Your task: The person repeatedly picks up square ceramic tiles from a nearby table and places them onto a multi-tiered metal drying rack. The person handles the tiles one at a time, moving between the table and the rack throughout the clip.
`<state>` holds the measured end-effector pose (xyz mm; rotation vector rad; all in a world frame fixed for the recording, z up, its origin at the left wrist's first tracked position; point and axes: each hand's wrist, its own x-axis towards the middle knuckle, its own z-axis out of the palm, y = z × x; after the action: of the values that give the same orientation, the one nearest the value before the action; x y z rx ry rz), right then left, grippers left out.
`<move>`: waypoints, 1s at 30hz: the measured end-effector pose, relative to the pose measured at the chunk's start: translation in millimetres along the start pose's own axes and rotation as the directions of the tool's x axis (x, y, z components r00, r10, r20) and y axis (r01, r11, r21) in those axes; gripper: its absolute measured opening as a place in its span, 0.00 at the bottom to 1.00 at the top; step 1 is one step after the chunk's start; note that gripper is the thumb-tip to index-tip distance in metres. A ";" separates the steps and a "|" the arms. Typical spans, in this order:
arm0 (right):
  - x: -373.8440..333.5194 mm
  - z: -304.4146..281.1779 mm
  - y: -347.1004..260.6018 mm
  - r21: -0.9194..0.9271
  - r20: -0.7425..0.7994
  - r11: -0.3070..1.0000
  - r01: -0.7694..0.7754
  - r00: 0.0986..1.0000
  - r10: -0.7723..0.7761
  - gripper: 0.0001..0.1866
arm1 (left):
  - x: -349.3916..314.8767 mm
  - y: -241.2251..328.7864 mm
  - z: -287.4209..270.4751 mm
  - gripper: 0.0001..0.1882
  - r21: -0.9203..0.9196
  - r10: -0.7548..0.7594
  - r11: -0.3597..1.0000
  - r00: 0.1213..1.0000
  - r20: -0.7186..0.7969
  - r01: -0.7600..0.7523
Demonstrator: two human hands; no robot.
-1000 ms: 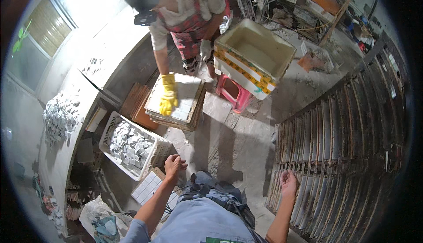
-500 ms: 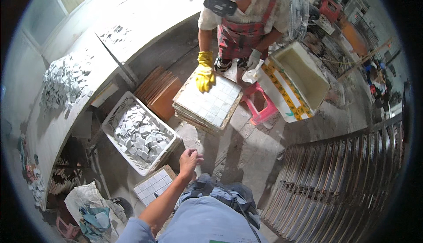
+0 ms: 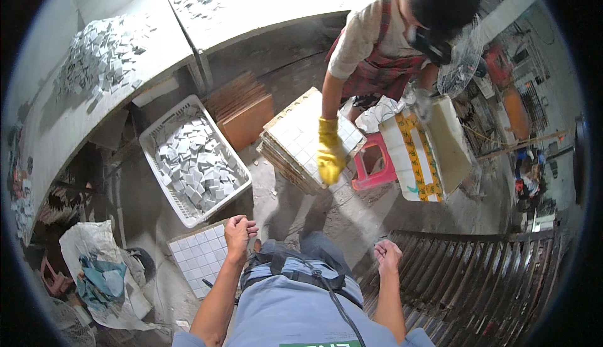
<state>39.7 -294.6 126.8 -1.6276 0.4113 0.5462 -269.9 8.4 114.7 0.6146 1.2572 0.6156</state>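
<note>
The tiled board [image 3: 198, 253] lies at the lower left of the frame, its pale grid facing up. Your left hand [image 3: 239, 235] is nearest, beside its upper right corner in the view; fingers loosely curled, nothing seen in the grasp. It appears raised; contact cannot be confirmed. Your right hand [image 3: 387, 256], right of lower centre, is half-curled with nothing visible in it, near the upper left end of the slatted rack [image 3: 458, 278].

Finding: no handling appears under way on your side; judged a pause between grasps. Any pick-up of the board would call for lowering and spreading both hands to opposite edges.

Above the board, the white basket [image 3: 151, 138] holds loose tile pieces [image 3: 201, 165]. At centre, a co-worker's yellow-gloved hand [image 3: 330, 158] overlaps the right edge of a board stack [image 3: 301, 130]; blurred, contact undetermined. Right of it: a pink stool [image 3: 360, 172]. Upper left: the worktop [image 3: 251, 7], bearing a tile heap [image 3: 103, 51].
</note>
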 end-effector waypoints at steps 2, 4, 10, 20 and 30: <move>7.2 20.6 -11.1 -0.030 0.049 0.999 -0.010 0.999 0.011 0.07 | 0.0 -3.6 -8.8 0.12 -0.082 -0.004 0.997 0.999 -0.033 0.001; -3.7 52.1 -29.5 -0.127 0.107 0.992 0.002 0.994 0.011 0.09 | -4.5 -2.5 -10.6 0.11 -0.089 -0.014 0.996 0.995 -0.102 0.005; 22.6 128.4 -52.7 -0.379 0.502 0.913 0.148 0.862 0.069 0.13 | 6.8 -9.1 15.8 0.11 -0.128 -0.052 0.991 0.988 -0.145 0.034; 75.6 248.9 -43.5 -0.385 0.919 0.445 0.809 0.382 0.100 0.18 | 68.9 -28.6 149.9 0.14 -0.144 -0.095 0.987 0.988 -0.120 0.077; 175.0 294.0 -40.5 -0.520 0.829 0.202 0.830 0.547 -0.113 0.27 | 86.2 -70.2 221.5 0.27 -0.221 -0.253 0.946 0.966 -0.046 0.237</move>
<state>173.2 10.0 37.1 -2.2797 -1.2691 0.8024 -30.5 3.3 50.6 0.2526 1.2918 0.5589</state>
